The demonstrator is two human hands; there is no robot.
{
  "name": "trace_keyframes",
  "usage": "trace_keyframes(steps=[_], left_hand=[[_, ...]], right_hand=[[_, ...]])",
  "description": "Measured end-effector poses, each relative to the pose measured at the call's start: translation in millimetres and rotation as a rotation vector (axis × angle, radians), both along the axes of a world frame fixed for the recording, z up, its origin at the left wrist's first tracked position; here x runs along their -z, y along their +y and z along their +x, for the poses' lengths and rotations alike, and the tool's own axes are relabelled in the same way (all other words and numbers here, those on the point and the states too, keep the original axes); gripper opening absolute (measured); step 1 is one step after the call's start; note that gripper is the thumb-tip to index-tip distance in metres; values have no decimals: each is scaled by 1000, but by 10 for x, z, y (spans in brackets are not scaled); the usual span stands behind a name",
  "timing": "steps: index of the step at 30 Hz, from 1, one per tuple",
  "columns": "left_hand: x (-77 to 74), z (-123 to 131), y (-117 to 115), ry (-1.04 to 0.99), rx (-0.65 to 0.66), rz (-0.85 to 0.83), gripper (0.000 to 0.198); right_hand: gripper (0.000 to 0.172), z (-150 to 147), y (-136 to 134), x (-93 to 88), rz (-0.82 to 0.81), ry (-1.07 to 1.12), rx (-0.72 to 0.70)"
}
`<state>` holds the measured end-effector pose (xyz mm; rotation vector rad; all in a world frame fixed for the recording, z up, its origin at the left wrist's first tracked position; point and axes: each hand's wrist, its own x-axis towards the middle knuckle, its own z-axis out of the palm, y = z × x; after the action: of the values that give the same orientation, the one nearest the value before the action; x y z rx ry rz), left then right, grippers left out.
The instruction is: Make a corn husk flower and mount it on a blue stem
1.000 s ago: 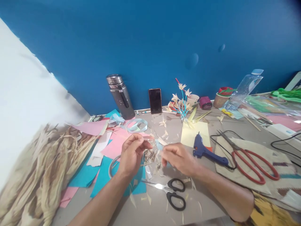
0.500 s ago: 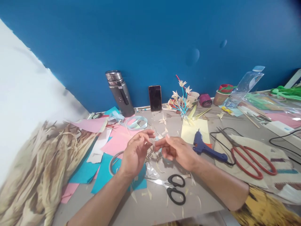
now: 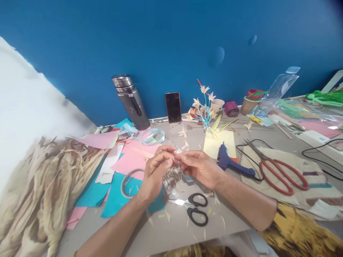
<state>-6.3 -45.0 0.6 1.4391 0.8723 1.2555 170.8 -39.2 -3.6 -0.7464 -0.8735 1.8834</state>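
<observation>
Two hands work close together above a heap of pale trimmings [image 3: 171, 174] on a cluttered worktop [image 3: 171, 232]: the left hand [image 3: 158, 167], half curled, and the right hand [image 3: 202, 167], its thumb and fingers pinched. Whatever lies between their fingertips is too small to tell. Such fine handling likely calls for a light, steady pinch. Black-handled scissors [image 3: 190, 205] crowd the near side; a blue glue gun [image 3: 227, 161] lies beside the right forearm.
</observation>
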Motion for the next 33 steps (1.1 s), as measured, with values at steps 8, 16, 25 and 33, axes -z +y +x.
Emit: trace_keyframes(steps=[8,16,25,33], left_hand=[[31,-32,8,30,-16,15,18],[-40,-22,-4,89,-66,58,23],[-139,-28,38,274,-202,-84,22],[-216,-43,131,485,-322,-190,16]], right_hand=[[35,12,18,-73,4,-70,35],[37,35,10,-79,73,-306,-2],[22,162,57,-163,314,-687,121],[26,348,183,-224,379,-617,438]])
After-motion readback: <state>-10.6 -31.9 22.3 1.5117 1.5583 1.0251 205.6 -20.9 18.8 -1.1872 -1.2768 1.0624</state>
